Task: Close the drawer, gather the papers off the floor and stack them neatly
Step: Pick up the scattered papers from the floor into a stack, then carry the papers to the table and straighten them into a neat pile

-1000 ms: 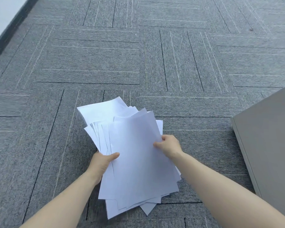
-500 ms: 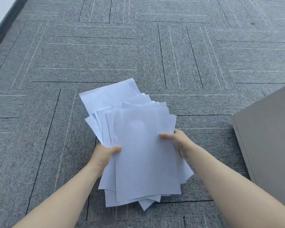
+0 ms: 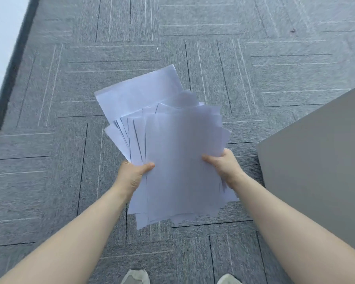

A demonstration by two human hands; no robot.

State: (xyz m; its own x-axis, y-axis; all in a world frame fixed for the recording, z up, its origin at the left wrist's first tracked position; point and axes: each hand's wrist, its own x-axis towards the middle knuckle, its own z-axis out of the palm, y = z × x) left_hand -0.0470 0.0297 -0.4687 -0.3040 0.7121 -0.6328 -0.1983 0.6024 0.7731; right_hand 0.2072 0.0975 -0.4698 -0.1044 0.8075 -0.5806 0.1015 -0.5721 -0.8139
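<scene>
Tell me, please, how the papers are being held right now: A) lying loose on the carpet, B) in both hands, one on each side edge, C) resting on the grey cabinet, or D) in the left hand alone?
B: the left hand and the right hand each grip a side of the fanned papers, lifted above the carpet.

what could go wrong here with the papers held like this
The papers are fanned and skewed, gripped only at their side edges by the left hand and right hand; a loose sheet at the far end could slide out onto the carpet. Squaring them mid-air may crumple corners.
</scene>
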